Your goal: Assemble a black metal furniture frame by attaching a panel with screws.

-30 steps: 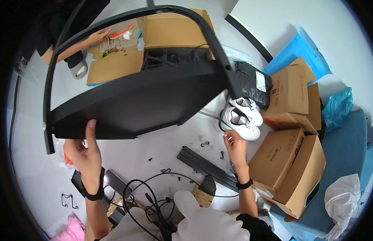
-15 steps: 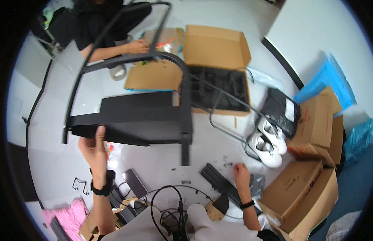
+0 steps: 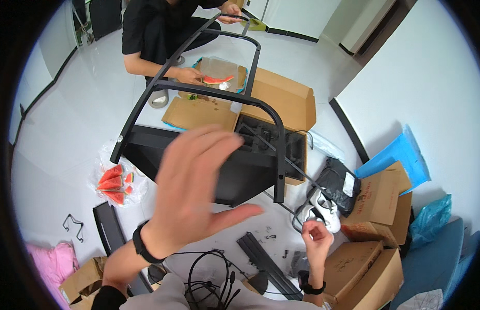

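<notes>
A black metal tube frame stands in front of me, with a black panel across its lower part. My left hand is raised in front of that panel, fingers stretched and thumb apart, holding nothing. It partly hides the panel. Lower right, my right hand has thumb and fingertips pinched together; whatever may be between them is too small to make out. Near it on the floor lie small dark screws and black metal bars.
Across from me another person squats, one hand holding a watermelon slice. More watermelon pieces lie on plastic at left. An opened cardboard box is behind the frame. White shoes and cardboard boxes are at right.
My left hand has let go of the panel and moved right, now open in front of it. The frame sits further right and lower in view. My right hand remains pinched.
</notes>
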Demonstrator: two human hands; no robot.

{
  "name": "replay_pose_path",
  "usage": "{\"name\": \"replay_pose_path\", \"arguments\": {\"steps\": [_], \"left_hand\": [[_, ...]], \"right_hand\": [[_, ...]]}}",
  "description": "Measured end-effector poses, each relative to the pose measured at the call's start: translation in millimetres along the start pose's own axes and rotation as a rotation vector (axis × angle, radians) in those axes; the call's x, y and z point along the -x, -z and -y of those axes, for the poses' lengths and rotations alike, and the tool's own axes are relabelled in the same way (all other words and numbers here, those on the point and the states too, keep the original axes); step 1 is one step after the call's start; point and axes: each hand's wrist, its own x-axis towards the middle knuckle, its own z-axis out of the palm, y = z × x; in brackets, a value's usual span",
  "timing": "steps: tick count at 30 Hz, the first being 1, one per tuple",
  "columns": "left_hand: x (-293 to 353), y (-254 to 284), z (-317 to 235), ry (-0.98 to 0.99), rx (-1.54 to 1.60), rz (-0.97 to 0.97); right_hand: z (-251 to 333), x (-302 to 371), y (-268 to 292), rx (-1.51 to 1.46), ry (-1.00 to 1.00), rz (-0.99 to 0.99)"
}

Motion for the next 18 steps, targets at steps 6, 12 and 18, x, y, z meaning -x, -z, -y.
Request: {"name": "replay_pose_path", "arguments": {"steps": [6, 12, 18], "left_hand": [[-14, -27, -14, 0.033, -0.002, 0.083], [1, -34, -4, 0.066, -0.025, 0.039], [12, -42, -4, 0.065, -0.033, -0.017]], "right_hand": [[145, -38, -30, -0.289, 0.348, 0.087], [211, -65, -96, -0.294, 0.432, 0.272], [200, -75, -108, -0.151, 0.599, 0.245]]}}
